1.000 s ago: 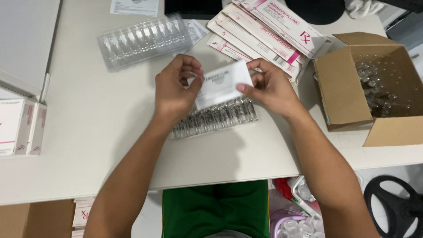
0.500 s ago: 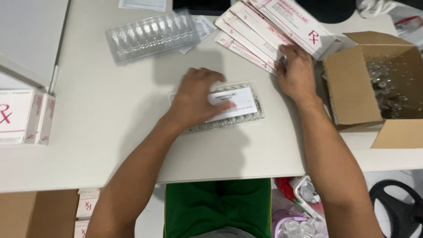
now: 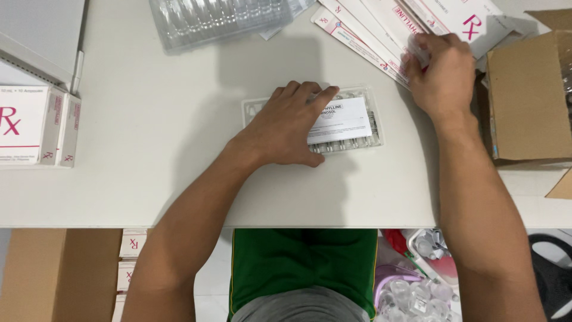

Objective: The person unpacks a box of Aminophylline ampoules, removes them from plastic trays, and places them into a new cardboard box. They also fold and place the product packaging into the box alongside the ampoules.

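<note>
Head view: left hand [image 3: 286, 125] flat on ampoule tray [image 3: 357, 140]; right hand [image 3: 441, 74] pinching flat cartons [image 3: 381, 30].

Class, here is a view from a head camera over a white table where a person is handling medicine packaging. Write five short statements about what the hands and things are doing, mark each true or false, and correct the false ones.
1. The left hand lies flat on the clear plastic tray of small glass ampoules. True.
2. A folded white paper leaflet lies on top of that tray. True.
3. The right hand reaches into the open brown cardboard box. False: it rests on the fanned stack of flat white and pink cartons.
4. The stack of empty clear plastic trays is held up in the air. False: it lies on the white table.
5. Both hands wear gloves. False: they are bare.
</note>
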